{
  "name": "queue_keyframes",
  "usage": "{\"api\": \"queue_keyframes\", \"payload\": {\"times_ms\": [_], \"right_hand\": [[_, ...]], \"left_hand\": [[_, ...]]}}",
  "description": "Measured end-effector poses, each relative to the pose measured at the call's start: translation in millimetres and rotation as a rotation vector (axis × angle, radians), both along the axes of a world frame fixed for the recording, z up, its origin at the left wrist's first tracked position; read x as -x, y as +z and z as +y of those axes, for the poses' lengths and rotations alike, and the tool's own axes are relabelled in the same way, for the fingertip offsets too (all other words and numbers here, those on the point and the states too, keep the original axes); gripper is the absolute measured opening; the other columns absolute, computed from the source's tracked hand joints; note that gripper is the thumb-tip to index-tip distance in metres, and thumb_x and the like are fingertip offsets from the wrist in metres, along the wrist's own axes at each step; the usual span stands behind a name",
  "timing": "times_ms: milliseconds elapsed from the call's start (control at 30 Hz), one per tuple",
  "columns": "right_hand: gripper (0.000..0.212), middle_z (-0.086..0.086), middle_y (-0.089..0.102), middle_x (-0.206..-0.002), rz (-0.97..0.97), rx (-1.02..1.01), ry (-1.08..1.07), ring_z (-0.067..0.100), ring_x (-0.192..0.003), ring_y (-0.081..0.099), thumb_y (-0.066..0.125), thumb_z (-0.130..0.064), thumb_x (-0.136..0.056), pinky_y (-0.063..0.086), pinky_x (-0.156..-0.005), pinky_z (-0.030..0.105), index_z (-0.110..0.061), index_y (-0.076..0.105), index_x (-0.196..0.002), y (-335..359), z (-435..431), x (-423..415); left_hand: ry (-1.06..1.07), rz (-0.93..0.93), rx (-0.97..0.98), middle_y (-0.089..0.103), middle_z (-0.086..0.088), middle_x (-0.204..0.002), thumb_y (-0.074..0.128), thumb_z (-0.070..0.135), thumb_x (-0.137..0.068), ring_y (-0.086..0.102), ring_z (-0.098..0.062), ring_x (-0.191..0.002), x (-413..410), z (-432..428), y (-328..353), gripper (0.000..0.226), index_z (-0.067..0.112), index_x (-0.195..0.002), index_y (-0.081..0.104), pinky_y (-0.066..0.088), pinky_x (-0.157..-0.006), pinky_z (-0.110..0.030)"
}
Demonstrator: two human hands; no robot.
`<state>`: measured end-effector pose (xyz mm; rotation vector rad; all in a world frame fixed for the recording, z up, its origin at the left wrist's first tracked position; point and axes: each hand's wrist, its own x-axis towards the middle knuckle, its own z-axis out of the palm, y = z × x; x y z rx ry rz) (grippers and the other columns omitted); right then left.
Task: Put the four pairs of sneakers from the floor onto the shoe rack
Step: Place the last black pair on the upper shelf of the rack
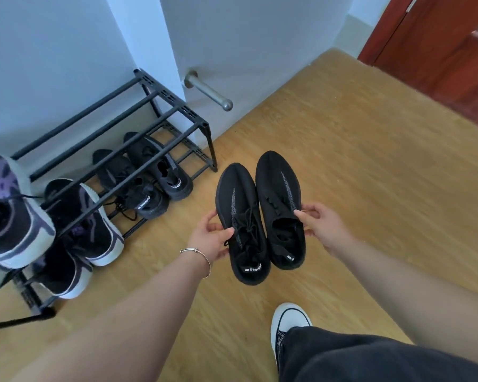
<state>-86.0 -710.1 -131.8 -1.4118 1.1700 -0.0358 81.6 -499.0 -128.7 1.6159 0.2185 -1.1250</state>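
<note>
A person stands over a wooden floor (329, 166) holding one pair of black knit sneakers side by side in the air, toes pointing away, soles down, so the two can go onto a shelf together in one move. The left hand (209, 239) has its fingers clamped on the outer side of the left sneaker (239, 216), thumb over the upper near the laces and the other fingers under the sole; the right hand (319, 224) pinches the outer side of the right sneaker (282, 205) the same way, thumb at the collar edge. Holding each shoe by its outer flank keeps the inner sides touching and the pair level. The shoe rack (177, 117), a black frame of bars, stands against the wall to the left, near the held pair. On its lower tier, towards the right end, sits a matching black pair (146, 175), heels at the front edge, and left of it a black-and-purple pair with white soles (83, 230). A similar purple sneaker (9, 213) rests on the top tier at the left end; its partner is mostly out of frame. The right part of the top bars is bare, which looks like the natural spot for the held pair, probably the last of the four
</note>
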Motion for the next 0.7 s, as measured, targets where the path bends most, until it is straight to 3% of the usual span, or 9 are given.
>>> {"api": "queue_keyframes", "payload": {"times_ms": [167, 267, 367, 533, 633, 700], "right_hand": [[0.037, 0.007, 0.070, -0.117, -0.030, 0.068, 0.008, 0.027, -0.105, 0.067, 0.067, -0.031, -0.094, 0.056, -0.085, 0.041, -0.010, 0.062, -0.124, 24.9, 27.6, -17.1], [0.035, 0.006, 0.071, -0.114, -0.046, 0.105, 0.045, 0.026, -0.103, 0.067, 0.067, -0.033, -0.094, 0.056, -0.090, 0.044, -0.011, 0.063, -0.121, 43.7, 42.1, -30.3], [0.030, 0.003, 0.072, -0.110, -0.077, 0.137, 0.085, 0.023, -0.100, 0.067, 0.067, -0.033, -0.094, 0.056, -0.087, 0.040, -0.013, 0.064, -0.116, 66.3, 53.5, -45.4], [0.024, 0.002, 0.070, -0.105, -0.120, 0.192, 0.155, 0.016, -0.089, 0.064, 0.066, -0.030, -0.095, 0.051, -0.074, 0.029, -0.013, 0.063, -0.112, 100.0, 71.0, -72.1], [0.028, 0.003, 0.069, -0.106, -0.127, 0.228, 0.181, 0.018, -0.091, 0.064, 0.066, -0.030, -0.095, 0.054, -0.078, 0.031, -0.011, 0.062, -0.115, 116.3, 78.0, -92.5], [0.030, 0.004, 0.069, -0.105, -0.151, 0.242, 0.205, 0.018, -0.089, 0.063, 0.066, -0.030, -0.095, 0.054, -0.080, 0.033, -0.009, 0.063, -0.116, 125.3, 80.9, -108.2]], "left_hand": [[-0.002, -0.057, 0.048, 0.057, -0.005, -0.100, 0.068, -0.001, -0.090, 0.063, -0.015, -0.080, -10.5, 31.0, 33.9, 0.062, 0.033, -0.139, 0.050, 0.059, -0.058, -0.030], [0.025, -0.061, 0.073, 0.060, -0.007, -0.100, 0.070, -0.001, -0.089, 0.063, -0.017, -0.083, -18.4, 49.9, 48.5, 0.063, 0.035, -0.138, 0.051, 0.060, -0.063, -0.034], [0.073, -0.058, 0.098, 0.062, -0.009, -0.105, 0.071, 0.000, -0.088, 0.064, -0.018, -0.086, -26.8, 67.0, 58.6, 0.060, 0.035, -0.132, 0.052, 0.060, -0.062, -0.035], [0.123, -0.073, 0.140, 0.070, -0.011, -0.116, 0.072, 0.001, -0.088, 0.068, -0.018, -0.087, -37.5, 88.3, 77.8, 0.069, 0.030, -0.145, 0.047, 0.061, -0.065, -0.037], [0.166, -0.094, 0.155, 0.065, -0.009, -0.113, 0.070, 0.000, -0.089, 0.064, -0.020, -0.089, -49.1, 95.3, 95.8, 0.064, 0.028, -0.143, 0.047, 0.061, -0.062, -0.038], [0.200, -0.094, 0.155, 0.063, -0.014, -0.122, 0.070, 0.000, -0.088, 0.064, -0.022, -0.091, -59.1, 99.5, 103.1, 0.068, 0.027, -0.145, 0.045, 0.062, -0.064, -0.040]]}}
